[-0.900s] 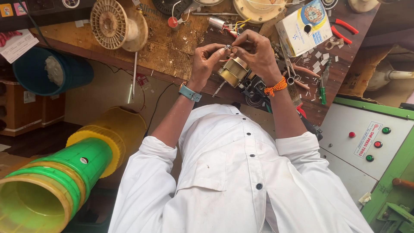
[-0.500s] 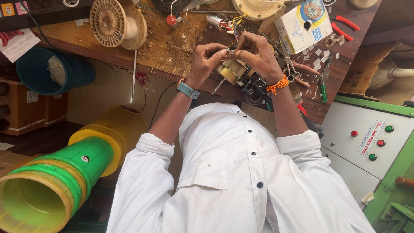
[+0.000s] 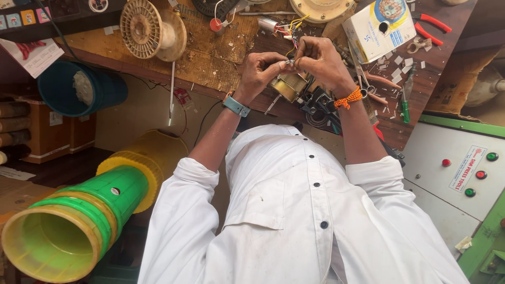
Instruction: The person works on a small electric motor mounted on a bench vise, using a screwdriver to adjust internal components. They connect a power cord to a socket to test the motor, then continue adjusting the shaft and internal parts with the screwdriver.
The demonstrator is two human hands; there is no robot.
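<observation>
Seen from above, a person in a white buttoned shirt (image 3: pixel 294 210) leans over a worn wooden desk (image 3: pixel 210 52) littered with tools and scraps. Both hands are raised together at the desk's near edge, fingertips meeting. The left hand (image 3: pixel 261 71), with a teal watch (image 3: pixel 235 104) on its wrist, pinches something small and metallic between thumb and forefinger. The right hand (image 3: pixel 321 60), with an orange thread band (image 3: pixel 350 98) on its wrist, pinches the same spot from the other side, so the two hands touch at the fingertips. What exactly they grip is too small to tell. Thin yellow and red wires (image 3: pixel 292 27) rise from that spot toward the back of the desk.

Just beneath the hands sits a brass-coloured motor part (image 3: pixel 289 85), at the desk's front edge, between the two wrists. A black component (image 3: pixel 318 102) lies beside it, under the right wrist.

Farther back on the desk, a cream plastic spool (image 3: pixel 152 29) lies to the left, and a white and blue cardboard box (image 3: pixel 380 26) stands to the right. Red-handled pliers (image 3: pixel 428 23) lie near the box, and a green-handled screwdriver (image 3: pixel 405 102) lies toward the desk's right edge.

Below the desk, to the left, are a teal bucket (image 3: pixel 79 89) and stacked green and yellow plastic tubes (image 3: pixel 79 221). To the right stands a grey control panel (image 3: pixel 457 163) with red and green buttons.
</observation>
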